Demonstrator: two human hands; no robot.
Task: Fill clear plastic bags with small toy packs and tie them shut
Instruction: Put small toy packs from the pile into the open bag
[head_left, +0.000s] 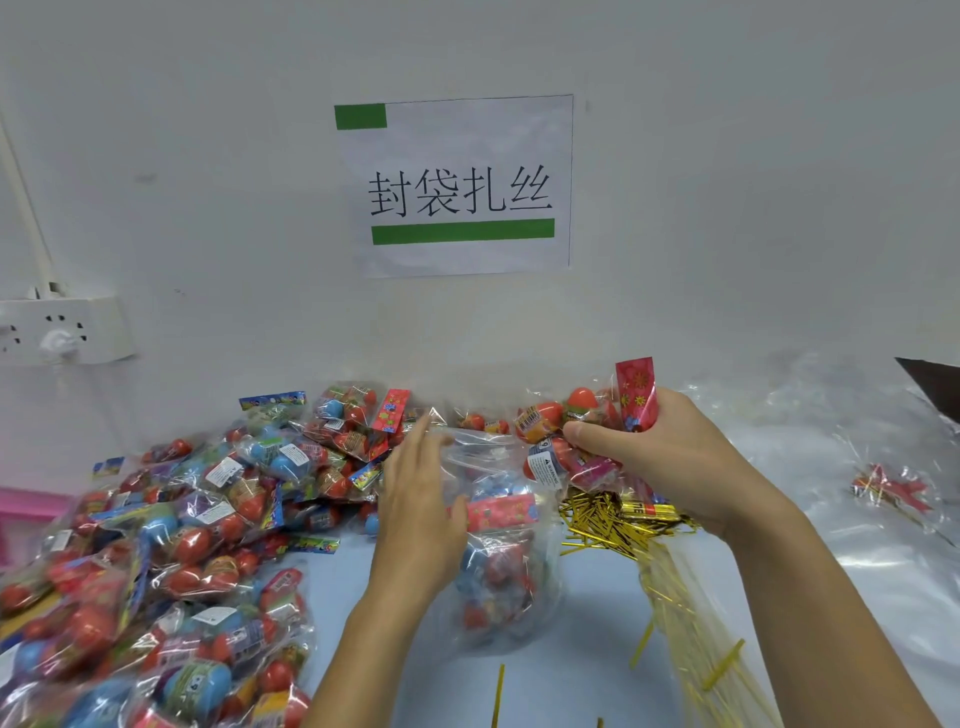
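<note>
- Between the two hands on the bench (545, 680) stands a clear bag (501, 561), part filled with red and blue toy packs, its mouth loose and facing up toward the wall.
- Left hand (418, 499) lies against the bag's left side; its fingers (415, 447) look straight and a little spread, blurred, with the thumb resting on the plastic near a red card inside. It steadies the bag and is not gripping it.
- Right hand (649, 457) sits just right of the bag's mouth, fingers curled round a bunch of toy packs (587, 452), a red flowered header card (636, 392) sticking up above the knuckles.
- My judgement is that the step in hand is loading this bunch into the bag. To do it well, the left fingers should catch the near lip and hold the mouth wide, so the packs drop in and do not snag on the rim.
- Feed the packs egg-end first, cards trailing, and leave slack plastic at the top for the twist.
- Just below the right hand lies a heap of gold twist ties (608, 519), close enough to reach without letting go of the neck.
- Left of the left fingers spreads the stock pile of toy packs (171, 545).
</note>
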